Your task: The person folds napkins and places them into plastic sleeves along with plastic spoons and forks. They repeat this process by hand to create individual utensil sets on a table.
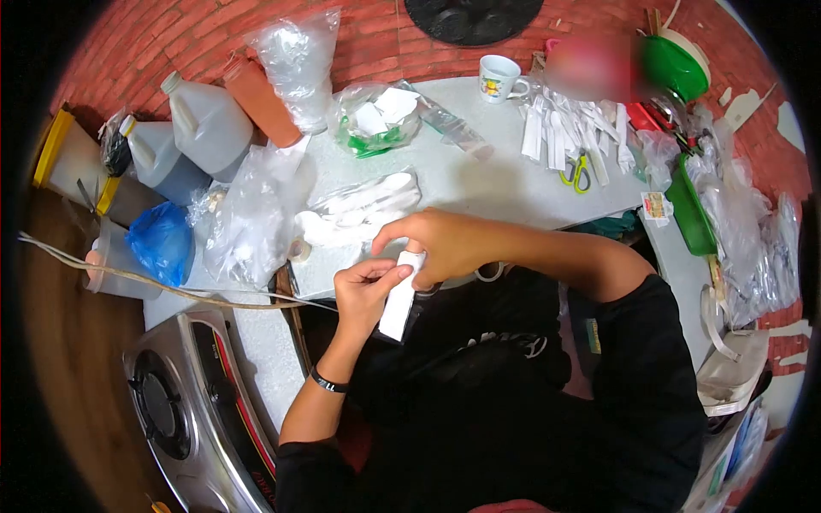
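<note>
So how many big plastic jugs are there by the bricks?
2: one jug with a white cap stands against the bricks, the other jug sits just left, in front of it. More may be hidden.

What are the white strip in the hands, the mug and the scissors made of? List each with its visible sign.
Small white flat strip, held by both the left hand and right hand: likely paper, matte and thin. White printed mug: probably glazed ceramic, glossy. Scissors with yellow-green handles: handles look like plastic; blades unclear.

Two plastic jugs (205, 124) are standing left of the one white mug (498, 77). One pair of scissors (577, 171) is lying right of that mug, one blue bag (161, 241) far left, one stove (192, 402) below it.
</note>
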Action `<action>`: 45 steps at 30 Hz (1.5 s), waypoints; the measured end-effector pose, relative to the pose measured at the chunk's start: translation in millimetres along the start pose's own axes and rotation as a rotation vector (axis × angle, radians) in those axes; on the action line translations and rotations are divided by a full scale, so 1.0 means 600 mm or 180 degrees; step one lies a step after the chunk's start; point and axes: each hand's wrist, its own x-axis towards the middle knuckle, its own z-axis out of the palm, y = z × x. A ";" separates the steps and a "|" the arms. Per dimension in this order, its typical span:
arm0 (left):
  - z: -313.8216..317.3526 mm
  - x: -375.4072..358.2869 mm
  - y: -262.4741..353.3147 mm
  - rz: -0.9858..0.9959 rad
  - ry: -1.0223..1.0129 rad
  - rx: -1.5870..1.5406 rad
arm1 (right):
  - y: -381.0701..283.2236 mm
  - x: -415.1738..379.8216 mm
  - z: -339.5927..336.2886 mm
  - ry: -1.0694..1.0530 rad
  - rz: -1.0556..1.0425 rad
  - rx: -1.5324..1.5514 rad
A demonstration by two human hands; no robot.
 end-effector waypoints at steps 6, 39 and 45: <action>0.004 0.004 0.001 -0.0029 -0.0021 -0.0167 | -0.005 0.014 0.012 -0.0593 0.1076 0.1646; -0.021 0.023 0.002 -0.0232 -0.0247 -0.0450 | -0.085 0.071 -0.095 -0.0809 0.0853 0.0293; -0.023 0.025 -0.013 0.0232 -0.0332 -0.0552 | -0.045 0.093 -0.039 -0.1485 0.0912 0.1335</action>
